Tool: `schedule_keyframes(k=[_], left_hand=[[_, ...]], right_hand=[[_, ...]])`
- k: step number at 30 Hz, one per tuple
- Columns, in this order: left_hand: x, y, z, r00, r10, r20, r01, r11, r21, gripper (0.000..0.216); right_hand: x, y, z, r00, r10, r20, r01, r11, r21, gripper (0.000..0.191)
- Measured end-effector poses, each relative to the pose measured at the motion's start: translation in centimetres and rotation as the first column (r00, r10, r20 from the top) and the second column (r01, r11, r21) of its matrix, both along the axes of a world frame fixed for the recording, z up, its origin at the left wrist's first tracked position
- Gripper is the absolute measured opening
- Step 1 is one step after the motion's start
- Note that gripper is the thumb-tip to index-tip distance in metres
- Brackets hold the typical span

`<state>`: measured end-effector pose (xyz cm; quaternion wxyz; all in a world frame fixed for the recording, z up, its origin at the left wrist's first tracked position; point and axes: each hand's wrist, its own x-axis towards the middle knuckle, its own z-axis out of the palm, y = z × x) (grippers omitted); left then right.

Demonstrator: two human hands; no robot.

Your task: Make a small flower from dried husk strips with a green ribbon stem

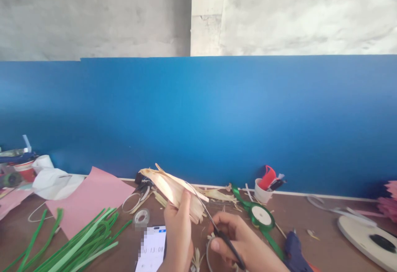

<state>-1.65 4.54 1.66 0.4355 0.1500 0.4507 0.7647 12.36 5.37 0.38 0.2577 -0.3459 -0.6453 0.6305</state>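
My left hand [180,228] pinches a pale, dried corn husk [166,185] between thumb and fingers, its wide end raised toward the blue panel. In my right hand [240,239] is a pair of scissors with black handles [228,245]. Their blades point up and left, with a narrow husk strip beside them at the husk's right edge. Part of the scissors is hidden by my fingers. Husk scraps [218,195] lie behind my hands, and cut bits [197,259] lie below, between my wrists.
Left are green pipe cleaners [83,239], pink paper [99,197], a tape roll [141,218] and a phone [151,247] showing a timer. Right are a green ribbon spool [262,216], a white cup [262,191], a glue gun [294,251] and a white disc [366,234]. A blue panel [198,114] stands behind.
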Motion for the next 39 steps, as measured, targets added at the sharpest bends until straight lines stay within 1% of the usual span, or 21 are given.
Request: schedule_keyframes(k=[5,8,11,18,22,24,27,30,33,36,39], left_hand=[[-0.3,0.0,-0.3,0.999,-0.028,-0.046,0.028,1.000,0.006,0.038],[-0.5,0.0,-0.4,0.997,-0.041,-0.070,0.042,0.999,0.019,0.038],[-0.6,0.0,-0.3,0.995,-0.049,-0.087,0.049,0.999,0.005,0.035],[-0.5,-0.1,0.2,0.999,-0.043,-0.033,0.042,0.999,-0.035,0.030],[-0.5,-0.1,0.2,0.999,-0.046,-0.009,0.046,0.999,-0.021,0.032],[-0.5,0.0,0.1,1.000,-0.027,0.000,0.027,1.000,-0.012,0.032],[-0.6,0.1,0.0,1.000,-0.012,-0.009,0.012,1.000,0.005,0.035],[-0.6,0.1,-0.2,1.000,0.002,-0.025,-0.002,1.000,0.024,0.037],[-0.6,0.2,-0.4,1.000,-0.002,-0.031,0.003,1.000,0.026,0.040],[-0.4,0.2,-0.5,1.000,0.005,-0.017,-0.005,1.000,0.016,0.040],[-0.2,0.1,-0.3,1.000,0.019,-0.011,-0.019,1.000,0.009,0.038]], right_hand=[[0.5,0.4,-0.8,1.000,-0.016,0.009,0.016,1.000,0.000,0.049],[0.7,0.5,-0.7,1.000,-0.020,-0.005,0.020,1.000,-0.012,0.045],[0.8,0.5,-0.4,0.999,-0.037,0.024,0.037,0.999,-0.022,0.041],[0.8,0.2,0.6,0.991,-0.060,0.116,0.060,0.998,0.006,0.034],[0.7,0.2,0.8,0.991,-0.064,0.116,0.064,0.998,0.004,0.032],[0.7,0.1,0.6,0.992,-0.065,0.106,0.065,0.998,0.000,0.034],[0.6,0.0,0.2,0.997,-0.042,0.070,0.044,0.999,-0.014,0.042],[0.4,-0.3,0.4,0.999,-0.024,0.034,0.025,0.999,-0.042,0.051],[0.2,-0.4,0.6,0.999,-0.013,0.050,0.015,0.999,-0.037,0.052],[0.3,-0.3,0.4,0.996,-0.033,0.087,0.035,0.999,-0.021,0.046],[0.5,-0.2,0.0,0.989,-0.077,0.125,0.078,0.997,-0.007,0.032]])
